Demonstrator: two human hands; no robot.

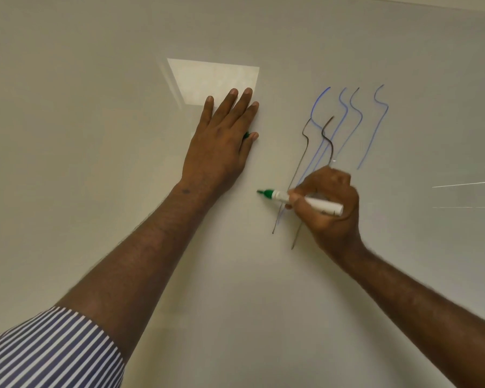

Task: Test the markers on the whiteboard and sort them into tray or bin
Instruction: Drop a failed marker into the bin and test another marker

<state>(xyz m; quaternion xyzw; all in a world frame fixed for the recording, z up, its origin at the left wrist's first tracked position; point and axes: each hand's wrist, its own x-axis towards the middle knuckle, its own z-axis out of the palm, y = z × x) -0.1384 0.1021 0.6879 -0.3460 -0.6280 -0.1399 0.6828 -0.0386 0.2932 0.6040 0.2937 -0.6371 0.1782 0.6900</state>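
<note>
The whiteboard (123,135) fills the view. My right hand (331,208) grips a white marker with a green tip (275,195), uncapped, its tip pointing left and touching or just off the board. My left hand (221,141) lies flat against the board, fingers spread upward, with a green cap (246,135) pinched between thumb and palm. Several wavy blue test lines (375,130) and two dark brown ones (305,141) run down the board above and under my right hand. No green line shows.
A bright rectangular reflection of a ceiling light (216,77) sits on the board above my left hand. The board's top edge (431,4) shows at upper right. No tray or bin is in view.
</note>
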